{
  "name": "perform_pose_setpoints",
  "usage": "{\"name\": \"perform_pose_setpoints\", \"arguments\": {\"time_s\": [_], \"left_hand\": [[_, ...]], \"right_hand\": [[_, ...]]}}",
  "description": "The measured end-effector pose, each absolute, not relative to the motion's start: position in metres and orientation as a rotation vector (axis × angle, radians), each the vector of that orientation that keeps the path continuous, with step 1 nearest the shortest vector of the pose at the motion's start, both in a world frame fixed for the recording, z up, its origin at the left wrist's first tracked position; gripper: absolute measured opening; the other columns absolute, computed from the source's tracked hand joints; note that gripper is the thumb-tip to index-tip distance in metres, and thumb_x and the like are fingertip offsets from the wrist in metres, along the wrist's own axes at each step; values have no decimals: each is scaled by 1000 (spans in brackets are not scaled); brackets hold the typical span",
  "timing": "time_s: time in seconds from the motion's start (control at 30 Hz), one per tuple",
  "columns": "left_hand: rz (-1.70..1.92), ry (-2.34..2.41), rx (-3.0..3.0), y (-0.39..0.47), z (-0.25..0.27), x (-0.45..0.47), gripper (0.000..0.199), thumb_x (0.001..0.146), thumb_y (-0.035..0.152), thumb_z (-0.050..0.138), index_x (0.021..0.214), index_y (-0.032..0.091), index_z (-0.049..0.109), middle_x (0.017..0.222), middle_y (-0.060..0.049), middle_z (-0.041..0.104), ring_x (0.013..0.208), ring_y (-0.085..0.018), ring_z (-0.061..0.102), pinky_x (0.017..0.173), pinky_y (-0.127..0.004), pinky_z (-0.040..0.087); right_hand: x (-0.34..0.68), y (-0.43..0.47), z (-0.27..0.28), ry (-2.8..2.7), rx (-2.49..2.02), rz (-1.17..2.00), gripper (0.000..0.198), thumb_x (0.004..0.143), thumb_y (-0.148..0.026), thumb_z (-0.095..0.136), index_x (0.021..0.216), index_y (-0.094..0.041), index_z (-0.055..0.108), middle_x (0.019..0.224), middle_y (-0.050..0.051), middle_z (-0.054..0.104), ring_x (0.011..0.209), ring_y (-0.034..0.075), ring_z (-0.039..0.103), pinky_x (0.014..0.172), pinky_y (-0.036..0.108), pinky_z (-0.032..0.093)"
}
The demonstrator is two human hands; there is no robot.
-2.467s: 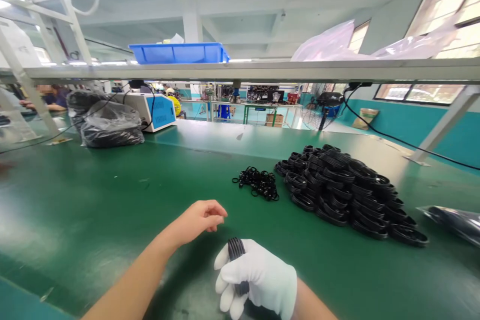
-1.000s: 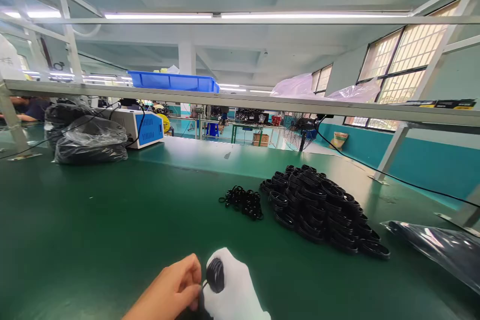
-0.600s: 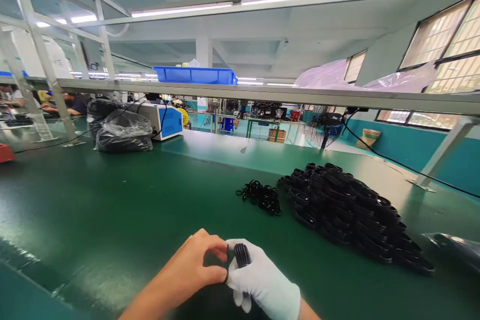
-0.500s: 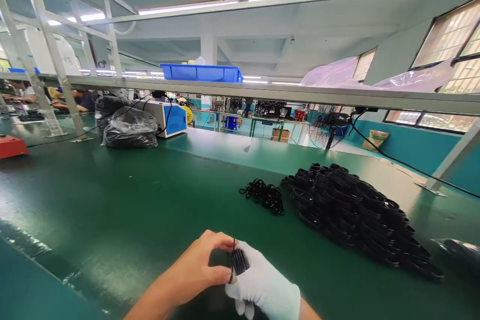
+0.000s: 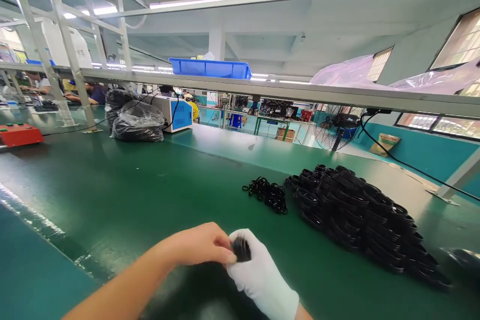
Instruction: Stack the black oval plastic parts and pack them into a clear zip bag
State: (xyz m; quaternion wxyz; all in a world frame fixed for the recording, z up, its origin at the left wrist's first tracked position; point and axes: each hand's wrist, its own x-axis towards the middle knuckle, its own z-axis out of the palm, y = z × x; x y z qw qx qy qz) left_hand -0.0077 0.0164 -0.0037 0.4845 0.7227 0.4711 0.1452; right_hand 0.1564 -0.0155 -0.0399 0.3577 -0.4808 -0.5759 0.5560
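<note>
My gloved right hand (image 5: 258, 272) is wrapped around a small coil of black cable (image 5: 240, 248), whose stacked loops show between thumb and fingers. From the left, my bare left hand (image 5: 210, 246) presses against the coil's edge with thumb and fingers pinched together. Its fingertips partly cover that end of the coil, and any thin band there is hidden. Beyond the hands lies a small heap of little black rings (image 5: 267, 194). To the right of it rises a large pile of black cable coils (image 5: 356, 215).
A green work table (image 5: 150, 195) stretches out under a shelf bearing a blue bin (image 5: 210, 68). Farther left are black plastic bags (image 5: 137, 122), a blue-and-white machine (image 5: 180, 113) and a red box with buttons (image 5: 20, 135). A clear plastic bag (image 5: 463, 258) lies at the right edge.
My left hand held a thin black band stretched at the coil's side; its fingers have since closed in against the coil. The view has turned slightly left.
</note>
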Motion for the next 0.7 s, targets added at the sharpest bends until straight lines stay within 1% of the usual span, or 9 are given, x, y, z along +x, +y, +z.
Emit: {"name": "perform_pose_setpoints", "arguments": {"time_s": [0.03,0.1,0.17,0.27,0.37,0.5,0.57,0.63,0.7], "left_hand": [[366,1148,1748,17,1,-10,20,67,38,58,65,19,65,63,3,60,58,-12,48,56,-22,32],[396,1197,1783,12,6,-10,24,76,36,46,74,20,64,74,3,64,66,-13,51,61,-22,35],[482,1304,1824,-2,5,-4,26,80,34,41,73,20,62,76,2,64,70,-13,53,63,-22,36],[645,1530,2065,-35,-8,14,26,81,30,39,73,23,63,72,-1,61,68,-15,52,61,-24,35],[778,1623,2360,-61,-24,30,28,79,21,37,78,25,65,69,-3,59,68,-17,51,61,-26,33],[545,1604,2064,-54,-23,27,30,77,18,34,65,22,61,66,-1,61,62,-15,54,58,-24,34],[518,1449,1865,-41,-15,18,28,76,21,37,59,20,59,64,1,62,62,-14,55,58,-23,35],[618,1297,1662,-32,-7,11,18,75,24,42,69,19,58,69,1,64,67,-14,56,59,-23,38],[764,1177,1482,-28,-2,10,12,73,25,48,80,19,55,74,0,63,71,-14,56,59,-22,40]], "right_hand": [[157,-14,-36,-1416,-1221,1565,29,55,-15,48,83,-20,46,56,-7,49,44,9,46,39,21,32],[160,-12,-33,-1311,-1098,1851,27,53,-15,48,79,-20,42,46,-10,42,34,6,36,33,19,23],[162,-9,-34,-1247,-962,1995,33,50,-11,48,80,-20,40,46,-11,42,33,5,35,32,18,25],[168,-5,-36,-1239,-1071,1872,39,44,-4,47,78,-21,38,49,-13,39,33,3,32,32,17,24],[176,-7,-32,-1389,-1094,1706,39,44,0,47,76,-21,40,48,-14,34,36,1,30,33,15,20],[183,-14,-27,-1415,-807,1959,49,46,0,60,87,-21,44,53,-12,48,36,3,39,34,15,27],[182,-16,-30,-1272,-563,2064,52,47,-9,71,88,-22,42,63,-7,57,34,4,42,32,16,28],[179,-15,-35,-1135,-347,2081,51,49,-21,76,84,-22,39,72,-3,62,33,4,44,31,16,27],[176,-14,-41,-1090,-216,2093,50,54,-26,76,85,-22,37,65,-3,62,33,5,44,31,15,27]]}}
